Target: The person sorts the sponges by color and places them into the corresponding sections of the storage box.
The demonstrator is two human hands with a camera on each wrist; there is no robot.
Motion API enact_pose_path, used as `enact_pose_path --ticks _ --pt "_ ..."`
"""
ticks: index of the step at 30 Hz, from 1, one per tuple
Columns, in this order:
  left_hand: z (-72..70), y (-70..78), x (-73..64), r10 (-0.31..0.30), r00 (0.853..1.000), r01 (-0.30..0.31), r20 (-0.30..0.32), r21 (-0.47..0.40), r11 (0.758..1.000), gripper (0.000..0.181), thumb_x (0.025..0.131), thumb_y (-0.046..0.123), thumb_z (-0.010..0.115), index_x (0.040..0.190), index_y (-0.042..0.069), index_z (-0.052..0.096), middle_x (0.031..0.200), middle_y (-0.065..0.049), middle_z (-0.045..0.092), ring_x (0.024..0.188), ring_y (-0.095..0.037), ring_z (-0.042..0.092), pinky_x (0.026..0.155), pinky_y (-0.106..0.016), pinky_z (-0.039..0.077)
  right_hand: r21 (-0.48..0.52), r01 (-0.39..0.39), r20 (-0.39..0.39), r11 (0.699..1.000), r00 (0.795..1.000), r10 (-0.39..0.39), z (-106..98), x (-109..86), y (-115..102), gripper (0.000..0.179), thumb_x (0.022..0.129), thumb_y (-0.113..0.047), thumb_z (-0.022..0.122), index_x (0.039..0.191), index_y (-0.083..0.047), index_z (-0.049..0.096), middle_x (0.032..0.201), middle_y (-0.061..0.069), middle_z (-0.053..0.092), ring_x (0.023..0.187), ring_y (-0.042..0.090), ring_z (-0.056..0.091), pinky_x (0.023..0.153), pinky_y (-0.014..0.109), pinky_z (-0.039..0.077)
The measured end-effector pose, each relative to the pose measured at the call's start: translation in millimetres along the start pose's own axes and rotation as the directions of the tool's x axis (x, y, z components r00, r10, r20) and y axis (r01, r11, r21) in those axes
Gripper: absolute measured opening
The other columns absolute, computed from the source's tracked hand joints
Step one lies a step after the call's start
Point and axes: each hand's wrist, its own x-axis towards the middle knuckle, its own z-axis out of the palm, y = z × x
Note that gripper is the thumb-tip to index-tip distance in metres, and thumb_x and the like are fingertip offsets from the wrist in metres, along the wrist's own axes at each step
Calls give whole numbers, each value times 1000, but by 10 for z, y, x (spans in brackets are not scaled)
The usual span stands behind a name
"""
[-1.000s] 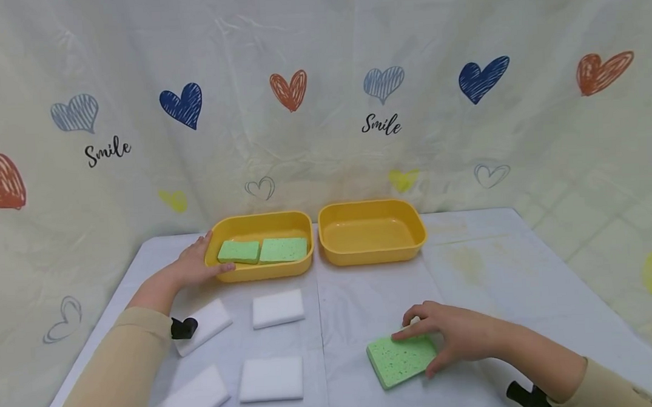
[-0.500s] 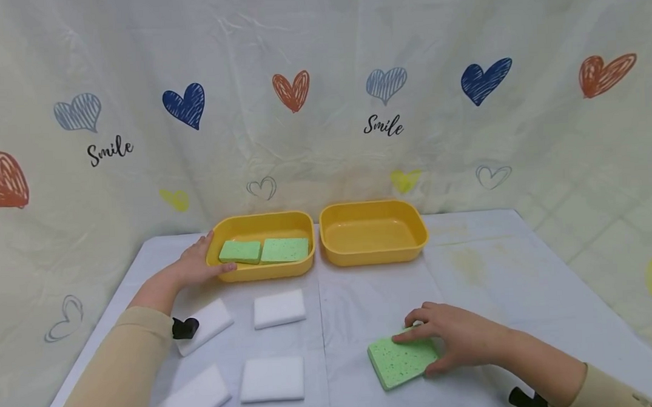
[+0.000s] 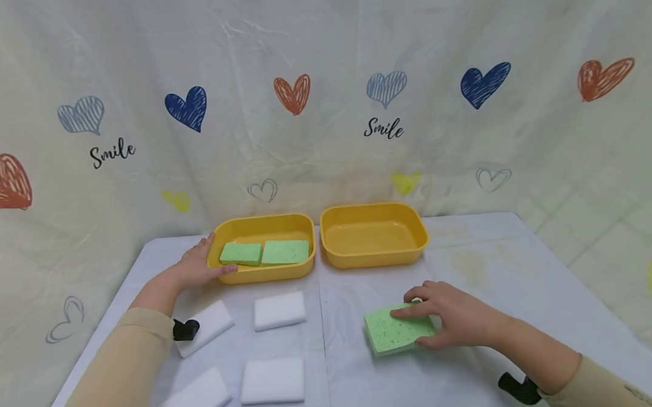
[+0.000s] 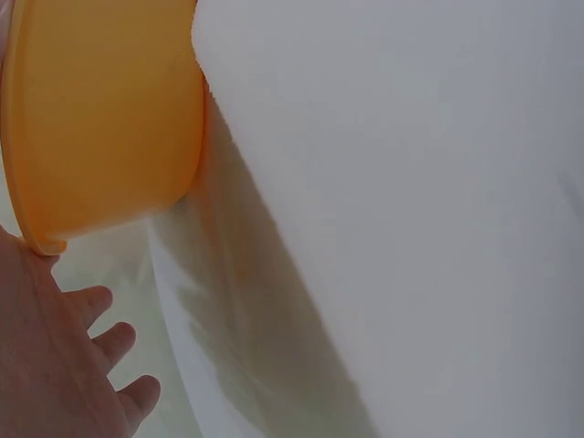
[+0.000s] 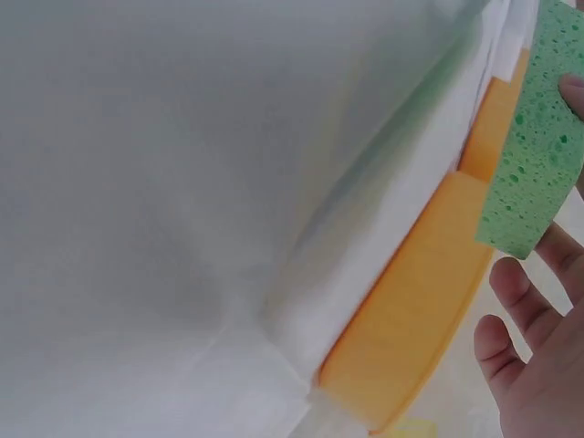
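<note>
The person's right grip (image 3: pixel 456 313) pinches a rectangular, pale-green porous sponge (image 3: pixel 399 329) by the end farther from the tray I take my bearings from: the shallow yellow plastic tray with rounded corners (image 3: pixel 277 273) that contains two flat green sponges (image 3: pixel 285 252). The pinched sponge looks raised from the counter (image 3: pixel 526 280), nearer the person than that tray and to its right. I judge it light, softly springy and hardly slippery, able to dent but not shatter; a gentle hold across opposite edges should suit it. The left grip (image 3: pixel 197 265) clenches nothing, resting with fingers spread on the tray's left end.

Just right of that tray sits a matching yellow plastic tray (image 3: pixel 377 259); nearer the person than it lie four white rectangular foam-like blocks (image 3: pixel 272 380). Behind it, a pale heart-printed backdrop (image 3: pixel 318 34) carries "Smile" in black script twice, left and right of the tray. I see no brand on sponges or trays.
</note>
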Motion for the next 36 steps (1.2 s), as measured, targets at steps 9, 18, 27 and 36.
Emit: enact_pose_path --ticks 9,18,27,36 --pt "-6 18 -23 -16 1000 16 0 -10 1000 124 81 70 64 157 1 -5 158 -35 4 143 -56 7 111 -72 12 12 25 -93 1000 995 -23 -70 329 106 55 79 -38 83 131 -35 66 121 -3 63 105 18 57 87 40 50" --pt "15 -21 -3 -21 1000 21 10 -6 1000 127 79 75 62 157 2 -7 159 -35 3 143 -56 7 111 -72 12 56 -41 -95 998 994 46 -222 887 86 52 82 -36 81 132 -30 66 123 5 62 108 25 57 92 43 50" --pt "-5 6 -13 -26 1000 26 15 -13 1000 125 81 73 63 157 2 -8 159 -34 2 143 -55 6 111 -71 11 72 -80 -98 994 991 87 -322 1348 31 50 84 -36 77 132 -31 66 122 4 62 108 26 57 91 41 49" --pt "38 -96 68 -2 1000 2 -3 -21 1000 125 81 71 64 157 4 -8 160 -33 4 144 -54 7 111 -72 10 71 -95 -60 993 993 99 -262 1954 -54 49 87 -42 72 135 -36 62 125 1 60 109 22 56 95 37 47"
